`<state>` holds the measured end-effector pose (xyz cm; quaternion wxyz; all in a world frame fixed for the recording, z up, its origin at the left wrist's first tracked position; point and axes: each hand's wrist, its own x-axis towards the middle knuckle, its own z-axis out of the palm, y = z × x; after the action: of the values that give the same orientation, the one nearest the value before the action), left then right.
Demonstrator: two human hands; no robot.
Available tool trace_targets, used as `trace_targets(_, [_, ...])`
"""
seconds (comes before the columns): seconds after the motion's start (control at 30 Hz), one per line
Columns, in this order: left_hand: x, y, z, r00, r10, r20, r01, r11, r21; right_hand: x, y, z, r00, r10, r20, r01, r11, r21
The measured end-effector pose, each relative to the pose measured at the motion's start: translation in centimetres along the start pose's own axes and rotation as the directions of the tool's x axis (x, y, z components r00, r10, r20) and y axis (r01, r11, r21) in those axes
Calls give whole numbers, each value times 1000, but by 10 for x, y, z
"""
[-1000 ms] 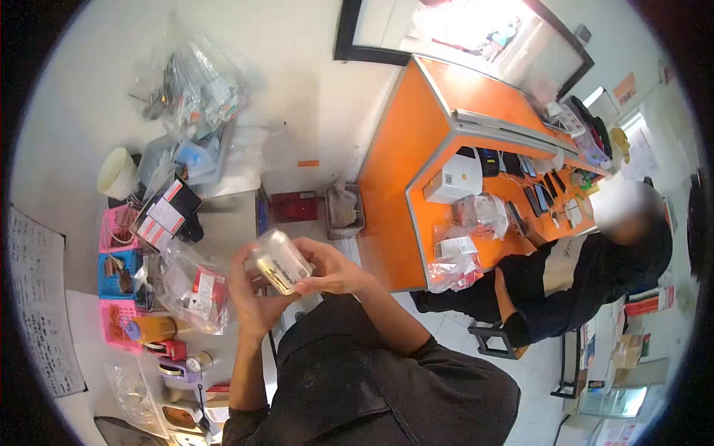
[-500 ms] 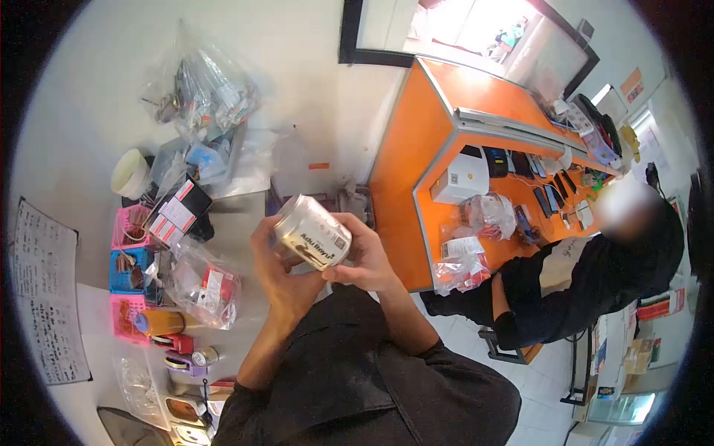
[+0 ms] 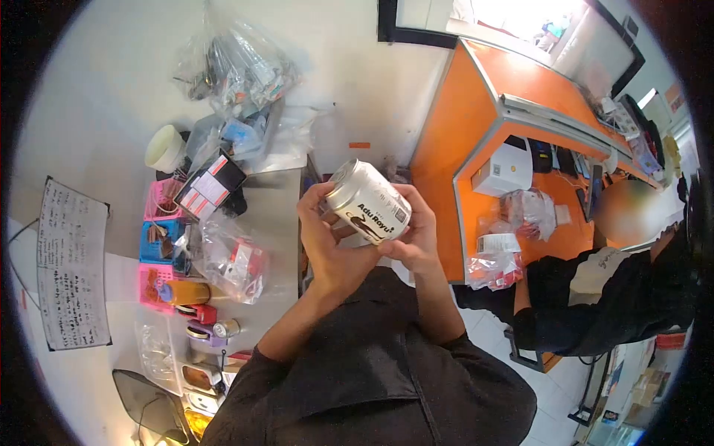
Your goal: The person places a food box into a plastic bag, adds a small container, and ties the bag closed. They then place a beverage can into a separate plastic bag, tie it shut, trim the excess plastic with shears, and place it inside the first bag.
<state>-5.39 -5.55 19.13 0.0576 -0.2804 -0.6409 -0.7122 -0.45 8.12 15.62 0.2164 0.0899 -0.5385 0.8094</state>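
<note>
A silver-white drink can (image 3: 372, 201) with dark lettering lies tilted between my two hands, in front of my chest. Its lid end points up and left, and the printed label faces me. My left hand (image 3: 327, 245) grips the can from the left and below, near the lid end. Around the lower right end, my right hand (image 3: 418, 234) is wrapped, its thumb against the bottom edge. Parts of the fingers behind the can are hidden.
Left of me a counter (image 3: 279, 245) bears a clear plastic bag with red packets (image 3: 242, 260), an orange-yellow bottle (image 3: 190, 292), pink and blue baskets (image 3: 165, 241) and a black box (image 3: 212, 182). On the right are an orange desk (image 3: 435, 163) and a seated person (image 3: 595, 297).
The can and both my hands have shifted right and slightly up in view, along with the whole scene as the camera turned. The can stays held in both hands.
</note>
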Motion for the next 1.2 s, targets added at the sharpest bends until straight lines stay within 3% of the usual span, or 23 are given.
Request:
trace_targets(0.03, [0, -3, 2, 998, 59, 16, -59, 997, 57, 0, 0, -3, 1000, -9, 3, 9, 1000, 4])
trace_targets(0.13, [0, 3, 10, 1000, -6, 1, 6, 1000, 14, 1, -5, -6, 1000, -10, -6, 10, 1000, 0])
trace_targets(0.43, [0, 0, 27, 1000, 20, 8, -20, 999, -32, 4, -13, -20, 997, -72, 14, 73, 996, -56])
trace_targets(0.57, [0, -2, 31, 996, 82, 26, -83, 995, 62, 3, -16, -23, 998, -62, 2, 62, 997, -40])
trace_targets(0.83, [-3, 0, 40, 1000, -4, 1, 4, 995, -95, 2, -13, -31, 997, -73, 4, 73, 997, -26])
trace_targets(1.13, [-7, -10, 38, 997, 33, 74, -41, 992, 116, -1, -10, -40, 1000, -17, -20, 18, 1000, 20])
trace_targets(1.17, [-5, -7, 37, 992, 88, 86, -103, 978, 181, -2, -11, -40, 1000, -3, -23, 4, 1000, 21])
trace_targets(1.2, [-5, -6, 39, 995, 62, 74, -71, 990, 121, -2, -12, -40, 1000, 11, -26, -10, 1000, 25])
